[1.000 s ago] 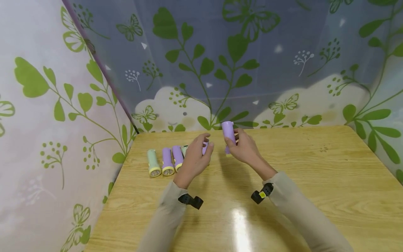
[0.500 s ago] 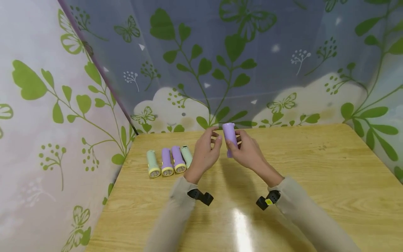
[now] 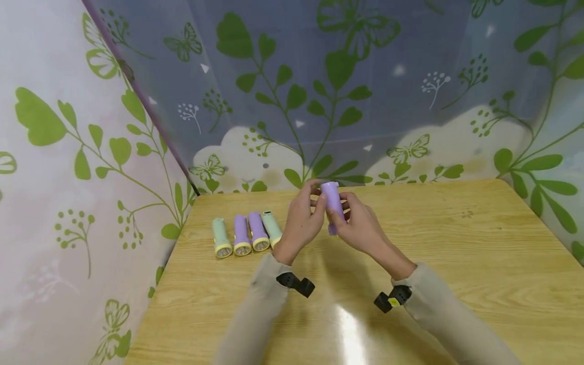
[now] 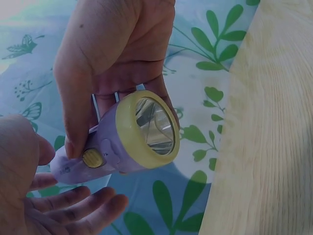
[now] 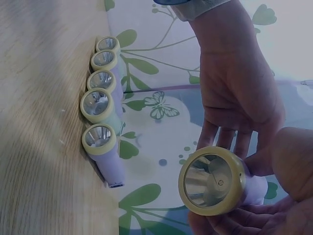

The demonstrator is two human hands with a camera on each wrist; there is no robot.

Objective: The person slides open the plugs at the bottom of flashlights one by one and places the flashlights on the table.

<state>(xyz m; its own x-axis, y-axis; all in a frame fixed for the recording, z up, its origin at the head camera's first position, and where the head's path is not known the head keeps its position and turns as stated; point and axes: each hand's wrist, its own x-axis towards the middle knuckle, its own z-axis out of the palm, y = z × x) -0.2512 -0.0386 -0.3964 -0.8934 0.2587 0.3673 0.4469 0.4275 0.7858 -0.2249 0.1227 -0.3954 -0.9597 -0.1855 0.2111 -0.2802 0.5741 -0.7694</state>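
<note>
My right hand [image 3: 358, 223] grips a purple flashlight [image 3: 334, 200] by its body above the table, tail end up. Its yellow rim and clear lens face downward, hidden in the head view. The left wrist view shows the right thumb beside the yellow switch [image 4: 93, 158] of that flashlight. Close against its left side is my left hand [image 3: 302, 219], fingers spread and loosely bent around the tail end without a grip; whether they touch it I cannot tell. In the right wrist view the left hand [image 5: 239, 93] reaches down behind the flashlight's head [image 5: 210, 181].
Several flashlights stand in a row on the wooden table [image 3: 433, 243], left of my hands: green [image 3: 221, 233], purple [image 3: 242, 230], purple [image 3: 257, 228] and green [image 3: 271, 225]. Another purple flashlight [image 5: 110, 166], mostly behind my left hand, ends the row. A patterned cloth [image 3: 292, 101] hangs behind.
My left hand has moved right, from above the row to the side of the held flashlight. The right hand still holds the flashlight and has come slightly lower.
</note>
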